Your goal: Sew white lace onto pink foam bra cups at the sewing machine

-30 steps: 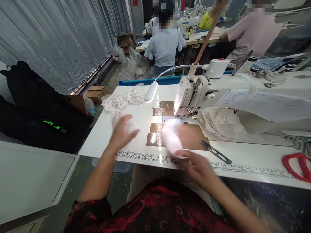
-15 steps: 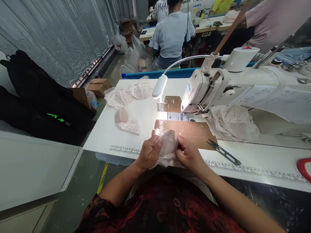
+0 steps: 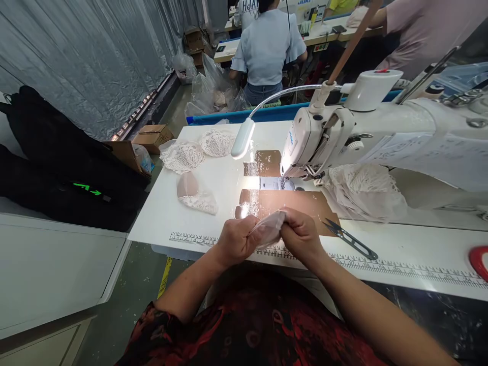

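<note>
Between my hands, over the table's front edge, a piece of thin pale fabric (image 3: 270, 230) is held bunched and taut. My left hand (image 3: 238, 239) is closed on its left end, and my right hand (image 3: 301, 234) pinches its right end. Just beyond them stands a white sewing machine (image 3: 305, 137), its needle area lit by a small lamp (image 3: 243, 138). Brown card (image 3: 290, 203) is stuck on the table before the needle plate. Thread snips (image 3: 351, 239) lie to the right of my right hand.
Lace cups (image 3: 183, 155) and a cup piece with beige padding (image 3: 196, 193) lie on the table's left side. A stack of lace pieces (image 3: 364, 193) sits under the machine arm. A red roll (image 3: 479, 262) is at the right edge. A co-worker (image 3: 267, 51) sits beyond.
The fabric, which hung spread with its lace edge showing, is now gathered and stretched between my hands. My right hand has moved slightly right and up. The view has shifted a little.
</note>
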`<action>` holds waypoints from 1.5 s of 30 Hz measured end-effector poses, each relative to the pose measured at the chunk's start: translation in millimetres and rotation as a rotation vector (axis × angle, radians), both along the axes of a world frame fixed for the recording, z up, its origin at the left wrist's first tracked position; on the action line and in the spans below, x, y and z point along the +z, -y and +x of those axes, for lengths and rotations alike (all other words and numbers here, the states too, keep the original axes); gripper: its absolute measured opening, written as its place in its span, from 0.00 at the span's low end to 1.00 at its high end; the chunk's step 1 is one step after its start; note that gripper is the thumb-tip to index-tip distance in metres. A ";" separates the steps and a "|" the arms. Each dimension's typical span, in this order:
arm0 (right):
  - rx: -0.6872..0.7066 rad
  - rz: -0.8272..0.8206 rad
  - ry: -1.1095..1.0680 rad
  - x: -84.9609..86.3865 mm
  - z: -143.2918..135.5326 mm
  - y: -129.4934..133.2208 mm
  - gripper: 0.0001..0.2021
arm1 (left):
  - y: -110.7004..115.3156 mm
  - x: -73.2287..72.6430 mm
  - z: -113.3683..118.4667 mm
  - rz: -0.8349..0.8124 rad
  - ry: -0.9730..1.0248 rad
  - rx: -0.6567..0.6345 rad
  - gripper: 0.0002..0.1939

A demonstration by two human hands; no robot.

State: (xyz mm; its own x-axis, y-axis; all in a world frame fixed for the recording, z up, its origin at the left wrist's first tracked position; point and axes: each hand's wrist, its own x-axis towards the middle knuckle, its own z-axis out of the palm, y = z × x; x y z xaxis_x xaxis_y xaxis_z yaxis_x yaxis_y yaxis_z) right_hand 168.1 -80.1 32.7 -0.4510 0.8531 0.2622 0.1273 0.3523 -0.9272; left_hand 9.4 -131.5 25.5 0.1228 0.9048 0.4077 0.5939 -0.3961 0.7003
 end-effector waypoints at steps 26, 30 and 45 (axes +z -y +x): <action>-0.071 -0.037 0.300 19.1 36.5 -5.1 0.06 | 15.1 11.4 -30.6 -0.722 0.391 -0.609 0.22; 0.517 -0.665 0.087 -1.3 36.3 -2.3 0.11 | 23.4 18.0 -23.5 -0.764 0.479 -0.710 0.45; 0.086 -0.786 -0.286 -11.8 39.4 10.8 0.20 | 5.6 -5.1 -24.7 -0.605 0.335 -0.511 0.03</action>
